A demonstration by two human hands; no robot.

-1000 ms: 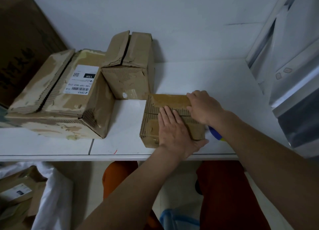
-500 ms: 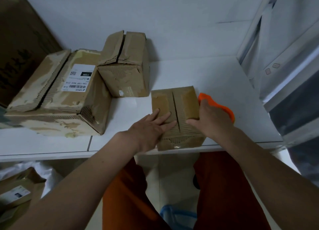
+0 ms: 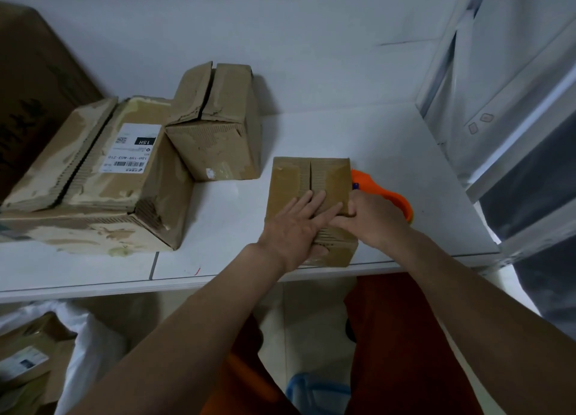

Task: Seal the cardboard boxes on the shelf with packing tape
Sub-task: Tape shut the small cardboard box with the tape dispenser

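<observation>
Two hands on our small brown cardboard box (image 3: 311, 181), left hand (image 3: 296, 227) flat with fingers spread, right hand (image 3: 374, 218) gripping orange plastic tape dispenser (image 3: 389, 196), white shelf (image 3: 374, 140) beneath.

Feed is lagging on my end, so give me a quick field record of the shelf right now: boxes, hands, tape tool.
small box: near the shelf's front edge, top flaps closed, centre seam showing
left hand: flat on the small box's top, fingers spread over the seam
right hand: at the box's right edge, holding the orange tape dispenser
medium box: behind left, flaps not flat, seam gaping
large labelled box: far left, seam open
</observation>
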